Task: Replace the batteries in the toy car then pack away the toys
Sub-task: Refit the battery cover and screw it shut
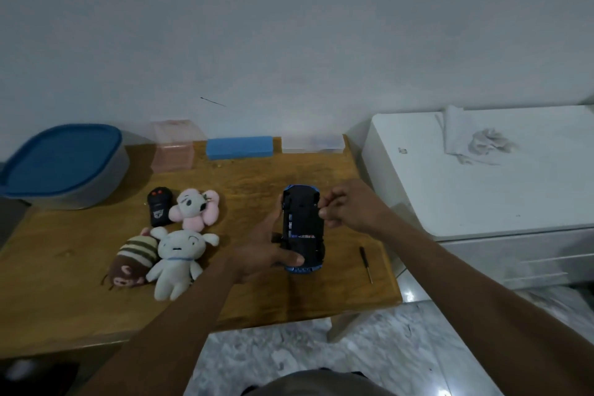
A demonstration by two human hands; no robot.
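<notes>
Underneath, the left hand (266,251) cradled the car (302,228) belly-up above the table (257,177), thumb across its near end and fingers curled round its left side. The right hand (344,206) had its fingertips bunched at the car's right edge; whether they pinched something small or only touched the edge could not be told. The battery bay looked open, with cells showing. Each cell would probably best be levered out one end first, with the car held level. The screwdriver (366,264) lay just right of the car, and the plush toys (173,254) and remote (159,210) lay to its left.
</notes>
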